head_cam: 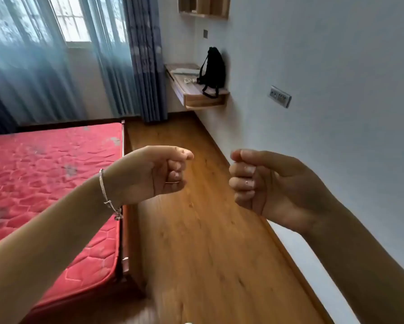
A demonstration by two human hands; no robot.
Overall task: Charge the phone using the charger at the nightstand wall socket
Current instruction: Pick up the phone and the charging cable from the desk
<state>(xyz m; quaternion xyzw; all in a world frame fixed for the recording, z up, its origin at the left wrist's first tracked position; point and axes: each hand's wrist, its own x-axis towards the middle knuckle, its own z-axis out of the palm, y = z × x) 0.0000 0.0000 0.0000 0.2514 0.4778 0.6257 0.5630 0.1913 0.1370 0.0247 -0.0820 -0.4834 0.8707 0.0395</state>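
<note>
We are holding both hands out in front of us, apart from each other and above the wooden floor (208, 242). Our left hand (154, 174) is curling into a loose fist and gripping nothing, with a thin ring (172, 182) on one finger and a silver bracelet (107, 195) on the wrist. Our right hand (266, 183) is also curling its fingers in against the palm, empty.

Below and to the left of the left hand, a red quilted mattress (44, 183) is lying in its wooden frame. To the right of the right hand, the pale wall (336, 113) is running away from us.

Beyond the right hand and higher up, the wall socket (280, 96) is sitting on that wall, with nothing plugged in. Farther on, beyond the gap between the hands, a wall-mounted bench (205, 101) is carrying a black backpack (212, 69) leaning against the wall. Just beside the backpack a small white tangle (189, 80) is lying, possibly the charger cable, too small for us to tell. We are not making out the phone.

Past the left hand, blue curtains (145, 54) are hanging beside a bright window (72, 19).
</note>
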